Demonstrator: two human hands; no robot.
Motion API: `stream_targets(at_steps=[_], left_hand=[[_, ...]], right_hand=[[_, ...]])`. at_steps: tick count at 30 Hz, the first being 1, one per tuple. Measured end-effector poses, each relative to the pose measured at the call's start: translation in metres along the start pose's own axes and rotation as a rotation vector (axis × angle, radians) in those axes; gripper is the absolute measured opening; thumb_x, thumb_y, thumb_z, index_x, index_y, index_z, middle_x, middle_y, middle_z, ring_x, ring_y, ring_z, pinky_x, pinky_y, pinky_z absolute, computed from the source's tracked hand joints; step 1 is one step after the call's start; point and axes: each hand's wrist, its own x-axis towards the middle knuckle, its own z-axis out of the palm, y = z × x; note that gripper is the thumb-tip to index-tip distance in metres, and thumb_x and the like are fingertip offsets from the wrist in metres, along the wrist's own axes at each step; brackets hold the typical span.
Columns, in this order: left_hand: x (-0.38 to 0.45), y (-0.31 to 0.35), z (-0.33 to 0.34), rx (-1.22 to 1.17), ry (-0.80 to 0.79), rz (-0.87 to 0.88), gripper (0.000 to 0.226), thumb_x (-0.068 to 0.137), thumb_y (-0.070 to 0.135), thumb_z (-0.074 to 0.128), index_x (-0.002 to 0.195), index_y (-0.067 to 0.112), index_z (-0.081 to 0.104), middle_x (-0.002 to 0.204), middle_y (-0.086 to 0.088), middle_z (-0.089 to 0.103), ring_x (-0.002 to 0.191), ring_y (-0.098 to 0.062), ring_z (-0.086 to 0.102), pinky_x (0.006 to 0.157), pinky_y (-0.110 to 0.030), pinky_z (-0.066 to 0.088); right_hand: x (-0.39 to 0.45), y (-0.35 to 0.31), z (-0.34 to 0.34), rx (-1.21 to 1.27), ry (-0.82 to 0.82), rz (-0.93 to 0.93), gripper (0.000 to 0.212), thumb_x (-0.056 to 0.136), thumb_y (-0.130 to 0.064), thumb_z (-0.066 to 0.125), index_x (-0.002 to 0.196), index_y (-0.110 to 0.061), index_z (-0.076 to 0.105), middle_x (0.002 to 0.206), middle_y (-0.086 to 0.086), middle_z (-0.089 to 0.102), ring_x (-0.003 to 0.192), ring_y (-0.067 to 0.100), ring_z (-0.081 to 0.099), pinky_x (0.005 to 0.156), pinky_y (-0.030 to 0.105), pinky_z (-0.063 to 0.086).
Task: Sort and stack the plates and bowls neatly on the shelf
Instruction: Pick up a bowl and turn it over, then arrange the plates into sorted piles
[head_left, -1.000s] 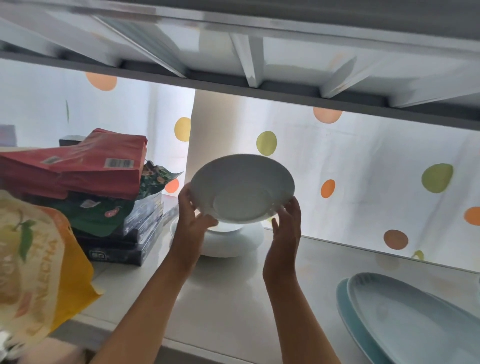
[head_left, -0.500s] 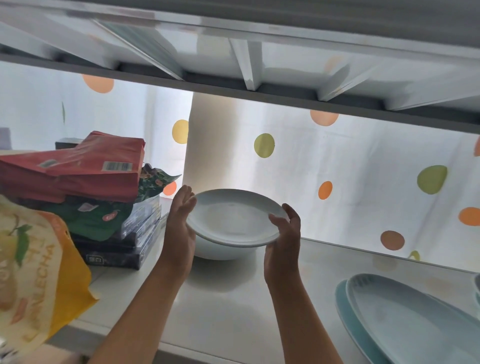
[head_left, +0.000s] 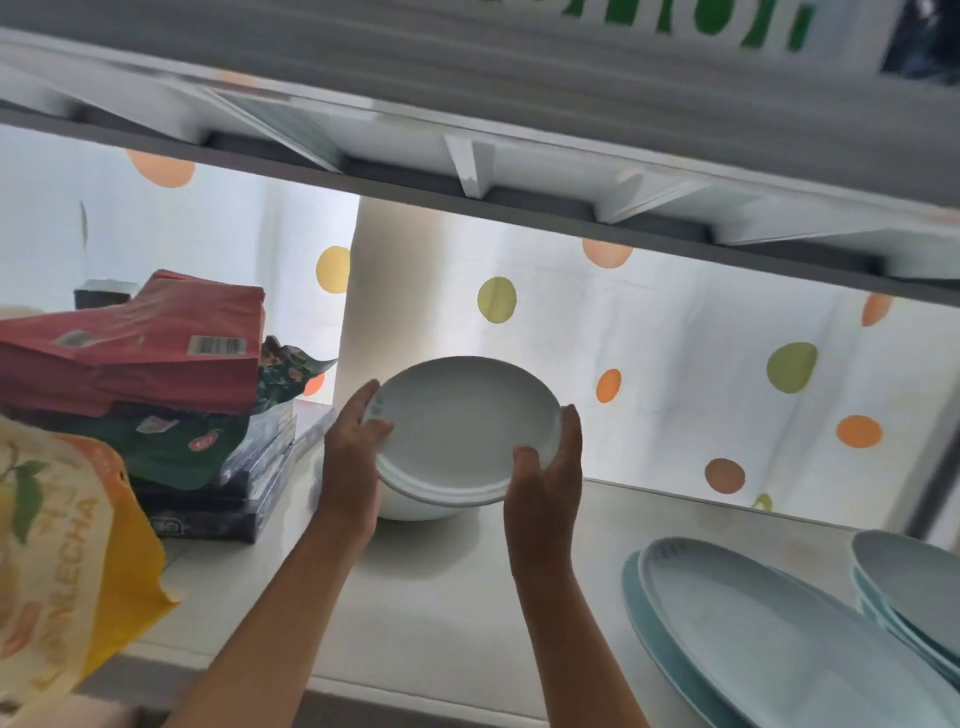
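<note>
Lowered since the earlier frame, the plate (head_left: 462, 421) sat on the bowl (head_left: 415, 506). Left hand (head_left: 353, 452) and right hand (head_left: 548, 467) gripped its opposite rims, fingers curled round the edges. Both stood mid-shelf (head_left: 441, 597), between packets (head_left: 140, 353) and oval platters (head_left: 769, 634), before a dotted curtain (head_left: 675, 353).

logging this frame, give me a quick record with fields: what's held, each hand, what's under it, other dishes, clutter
held: pale shallow plate, tilted toward the camera
left hand: grips the plate's left rim
right hand: grips its right rim
under it: white bowl on the shelf
other dishes: oval platters, stacked bowls at right
clutter: food packets and boxes at left
</note>
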Motion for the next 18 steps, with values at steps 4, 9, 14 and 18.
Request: stream_targets(at_steps=[4, 9, 14, 18], left_hand=[[-0.012, 0.021, 0.027, -0.033, -0.063, 0.004, 0.049, 0.076, 0.002, 0.052, 0.121, 0.018, 0.062, 0.107, -0.002, 0.067, 0.097, -0.023, 0.063, 0.081, -0.029, 0.052], [-0.045, 0.034, 0.071, 0.033, -0.17, 0.02, 0.041, 0.063, 0.009, 0.05, 0.092, 0.025, 0.074, 0.089, 0.002, 0.067, 0.087, -0.023, 0.058, 0.079, -0.037, 0.045], [-0.076, 0.03, 0.118, 0.449, -0.372, 0.177, 0.024, 0.068, 0.015, 0.048, 0.084, 0.011, 0.065, 0.078, -0.011, 0.06, 0.072, -0.022, 0.05, 0.066, -0.036, 0.039], [-0.103, 0.027, 0.155, 0.732, -0.463, 0.22, 0.029, 0.072, 0.03, 0.05, 0.085, 0.007, 0.063, 0.082, -0.018, 0.065, 0.068, -0.022, 0.054, 0.069, -0.044, 0.048]], right_hand=[[-0.001, -0.029, -0.029, -0.09, 0.002, -0.087, 0.069, 0.091, -0.002, 0.046, 0.154, -0.019, 0.024, 0.159, -0.005, 0.029, 0.145, 0.009, 0.026, 0.12, 0.026, 0.02], [0.0, -0.059, -0.09, -0.14, 0.113, -0.097, 0.066, 0.088, -0.006, 0.052, 0.15, -0.021, 0.035, 0.15, -0.007, 0.043, 0.136, 0.01, 0.038, 0.106, 0.014, 0.026], [0.011, -0.058, -0.175, -0.254, 0.223, -0.103, 0.041, 0.075, -0.024, 0.056, 0.114, -0.015, 0.064, 0.104, -0.002, 0.07, 0.1, 0.022, 0.061, 0.093, 0.036, 0.049], [0.012, -0.051, -0.232, -0.292, 0.258, -0.068, 0.014, 0.08, -0.015, 0.057, 0.091, -0.013, 0.065, 0.078, -0.002, 0.066, 0.083, 0.027, 0.057, 0.077, 0.036, 0.047]])
